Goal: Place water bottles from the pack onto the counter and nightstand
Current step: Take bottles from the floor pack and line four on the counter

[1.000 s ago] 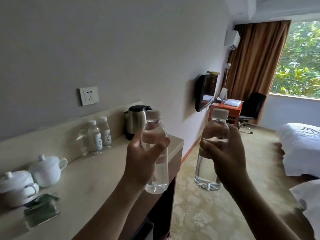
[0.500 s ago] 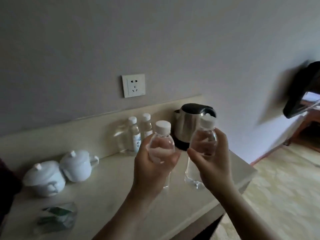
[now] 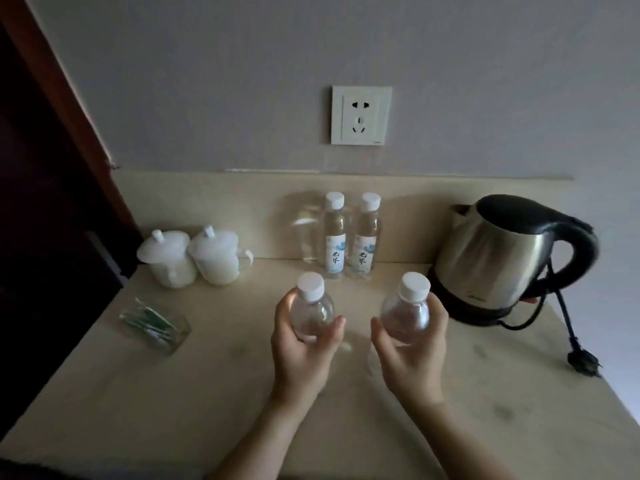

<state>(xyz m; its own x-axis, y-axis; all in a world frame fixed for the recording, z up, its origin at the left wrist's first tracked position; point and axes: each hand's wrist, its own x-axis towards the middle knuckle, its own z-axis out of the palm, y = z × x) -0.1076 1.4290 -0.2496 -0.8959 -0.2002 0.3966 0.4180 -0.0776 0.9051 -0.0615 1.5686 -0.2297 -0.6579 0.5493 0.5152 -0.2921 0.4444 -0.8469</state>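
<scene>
Left hand [image 3: 301, 344] wraps a clear bottle [image 3: 311, 311], thumb on one side, fingers curled round the other; right hand [image 3: 412, 344] grips a second bottle [image 3: 406, 313] the same way. Both bottles upright, white caps up, held side by side over the middle of the counter [image 3: 207, 393]; I can't tell whether the bases touch the top or hang just above it. The change: a second ago I was facing down the room toward the window with the bottles held out past the counter's end; half a second ago I was turning in; now I stand square to the wall and both bottles are over the surface. I read that as the carry done and the set-down next. Two labelled bottles [image 3: 349, 237] already stand against the backsplash, just behind the ones in hand, so there is a row to join. Kettle [image 3: 502, 258] sits to the right, near the right hand, its cord [image 3: 568, 323] trailing across the top; that side wants some care. Two lidded cups [image 3: 194, 259] back left, a glass tray [image 3: 156, 323] front left, well apart from the hands. Socket [image 3: 361, 115] on the wall above. No pack and no nightstand in view.
</scene>
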